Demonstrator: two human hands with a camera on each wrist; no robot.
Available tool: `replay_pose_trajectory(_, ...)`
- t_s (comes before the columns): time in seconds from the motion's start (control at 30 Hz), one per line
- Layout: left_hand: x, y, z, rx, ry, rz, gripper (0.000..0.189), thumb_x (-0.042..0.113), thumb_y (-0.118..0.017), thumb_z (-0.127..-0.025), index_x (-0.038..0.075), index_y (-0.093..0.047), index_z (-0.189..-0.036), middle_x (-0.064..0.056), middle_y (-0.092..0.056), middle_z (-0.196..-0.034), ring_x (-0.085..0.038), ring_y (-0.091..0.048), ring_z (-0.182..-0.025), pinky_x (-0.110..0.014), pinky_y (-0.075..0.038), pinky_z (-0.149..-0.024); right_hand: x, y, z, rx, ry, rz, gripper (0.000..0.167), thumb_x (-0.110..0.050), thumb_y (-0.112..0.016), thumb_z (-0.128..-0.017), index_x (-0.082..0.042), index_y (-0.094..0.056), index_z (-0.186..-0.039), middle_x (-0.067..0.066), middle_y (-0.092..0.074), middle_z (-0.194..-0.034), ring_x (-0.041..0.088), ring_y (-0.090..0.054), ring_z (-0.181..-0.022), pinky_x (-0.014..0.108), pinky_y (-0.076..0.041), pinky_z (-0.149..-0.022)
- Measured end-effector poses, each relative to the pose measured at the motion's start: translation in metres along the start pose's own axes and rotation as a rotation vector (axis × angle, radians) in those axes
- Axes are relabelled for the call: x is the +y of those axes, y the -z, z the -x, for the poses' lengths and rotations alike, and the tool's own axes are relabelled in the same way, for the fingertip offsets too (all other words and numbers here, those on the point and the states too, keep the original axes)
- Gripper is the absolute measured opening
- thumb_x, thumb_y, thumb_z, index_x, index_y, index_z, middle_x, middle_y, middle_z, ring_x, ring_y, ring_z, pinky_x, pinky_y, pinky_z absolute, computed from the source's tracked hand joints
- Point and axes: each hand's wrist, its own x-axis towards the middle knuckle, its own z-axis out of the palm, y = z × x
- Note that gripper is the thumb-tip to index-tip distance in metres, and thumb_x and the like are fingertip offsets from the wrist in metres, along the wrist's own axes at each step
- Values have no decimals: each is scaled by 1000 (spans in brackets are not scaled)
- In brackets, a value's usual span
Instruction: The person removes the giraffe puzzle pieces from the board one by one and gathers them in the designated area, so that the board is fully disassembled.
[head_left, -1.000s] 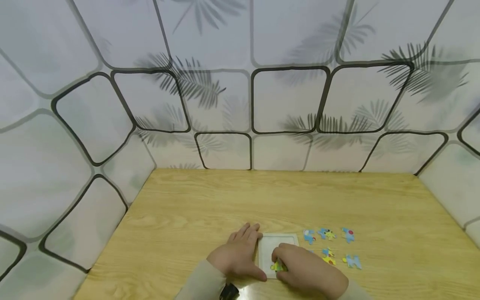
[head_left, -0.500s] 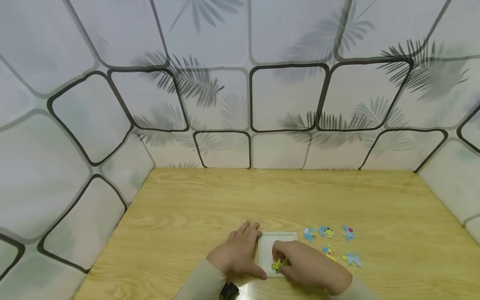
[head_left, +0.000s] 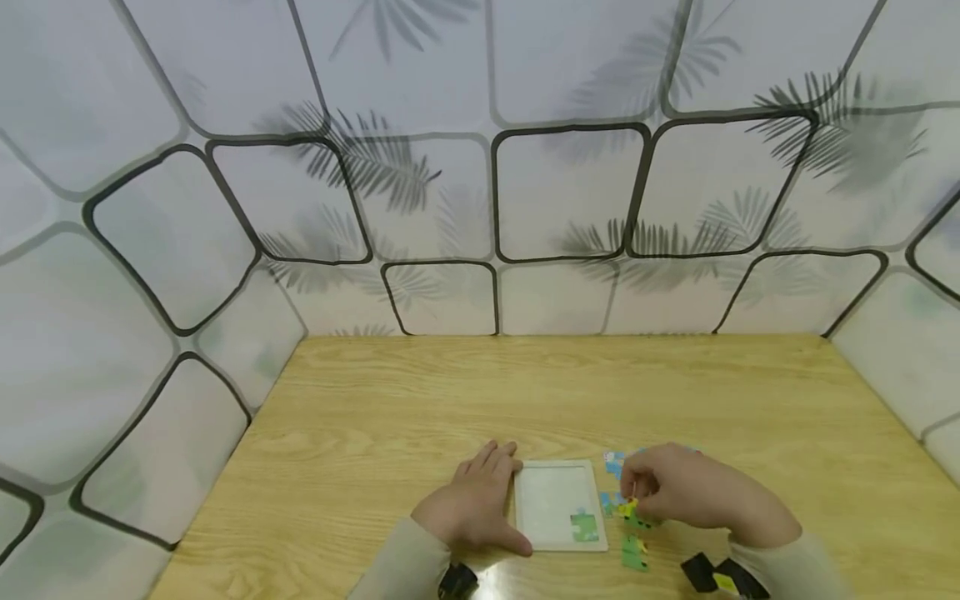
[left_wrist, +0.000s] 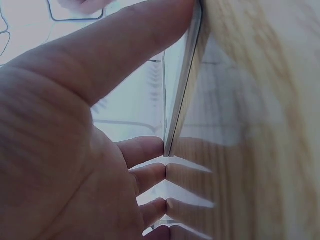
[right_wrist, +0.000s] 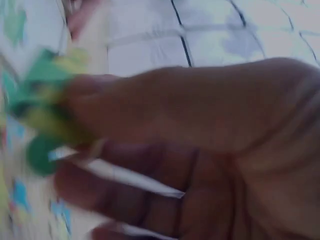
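My left hand (head_left: 474, 504) lies along the left side of a shallow white puzzle tray (head_left: 547, 492), its fingers extended and the thumb at the near left corner. In the left wrist view the thumb (left_wrist: 135, 35) and fingertips reach the tray's edge. A green puzzle piece (head_left: 583, 527) lies in the tray's near right corner. To the right of the tray, my right hand (head_left: 701, 487) pinches a green and yellow puzzle piece (right_wrist: 50, 95) between thumb and fingers, blurred in the right wrist view. Loose pieces are partly hidden beneath this hand.
Right of the tray lie a blue puzzle piece (head_left: 613, 461) and, nearer me, a green one (head_left: 634, 553). A black wrist strap (head_left: 723, 575) shows by the right sleeve. The wooden table (head_left: 420, 392) meets a patterned curtain (head_left: 570, 200) at the back.
My right hand has moved from over the tray to its right side, carrying the green and yellow puzzle piece. The green piece in the tray's corner is uncovered. The left hand stays put.
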Motion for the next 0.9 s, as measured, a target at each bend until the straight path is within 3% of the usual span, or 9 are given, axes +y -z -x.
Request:
replay_pose_trajectory(0.1, -1, 1, -1, 7, -2, 0, 99, 56, -87, -70, 11, -41, -145, -10, -20, -165, -34, -13, -153, -56, -20, -120, 9, 6, 9, -33, -100, -16, 22, 7, -66, -80, -15, -69, -83, -4, -61, -71, 8, -44, -56, 26, -38, -50)
replay_pose_trajectory(0.2, -1, 1, -1, 4, 0, 5, 98, 57, -86, -71, 11, -41, -145, -10, -19, -166, -34, -12, -153, -57, -20, -120, 14, 2, 10, -36, -197, -26, 28, 16, -64, -71, -11, -69, -76, 0, -63, -69, 11, -47, -54, 26, -40, -49)
replay_pose_trajectory(0.3, 0, 1, -1, -8, 3, -1, 99, 57, -86, -71, 11, -41, -146, -10, -19, -166, -34, -12, -154, -57, -20, -120, 13, -7, 7, -26, -282, -23, 30, 21, -63, -69, -8, -68, -71, 3, -63, -68, 14, -49, -52, 27, -42, -48)
replay_pose_trajectory(0.43, 1, 1, -1, -6, -3, -9, 99, 57, -86, -71, 11, -41, -145, -11, -19, -166, -34, -12, -153, -57, -21, -120, 7, -17, 2, 5, -378, 66, 34, 24, -60, -67, -9, -65, -64, 3, -60, -64, 14, -44, -52, 27, -36, -47)
replay_pose_trajectory(0.57, 1, 0, -1, 1, -8, -7, 99, 57, -86, -70, 10, -40, -145, -11, -19, -166, -34, -12, -153, -57, -20, -120, 1, -20, 1, 20, -422, 155, 35, 25, -60, -67, -10, -63, -63, 2, -58, -65, 17, -43, -57, 29, -36, -49)
replay_pose_trajectory(0.73, 1, 1, -1, 8, -10, -6, 100, 56, -86, -70, 10, -40, -146, -10, -19, -166, -34, -12, -154, -56, -19, -120, -3, -22, 2, 31, -399, 168, 36, 24, -61, -68, -11, -58, -63, 0, -54, -63, 15, -41, -54, 28, -34, -48)
replay_pose_trajectory(0.83, 2, 2, 0, 6, -4, -1, 101, 55, -87, -69, 10, -40, -146, -10, -19, -166, -34, -12, -153, -55, -19, -121, -4, -27, -2, 23, -261, 125, 29, 17, -64, -69, -12, -57, -67, -3, -51, -63, 10, -37, -53, 25, -32, -48)
replay_pose_trajectory(0.9, 3, 2, 2, 6, 2, -1, 101, 54, -88, -69, 9, -40, -146, -10, -20, -166, -34, -13, -153, -54, -19, -121, -6, -34, -10, 26, -139, 121, 18, 5, -69, -78, -11, -62, -78, -6, -51, -70, 7, -38, -56, 24, -35, -49)
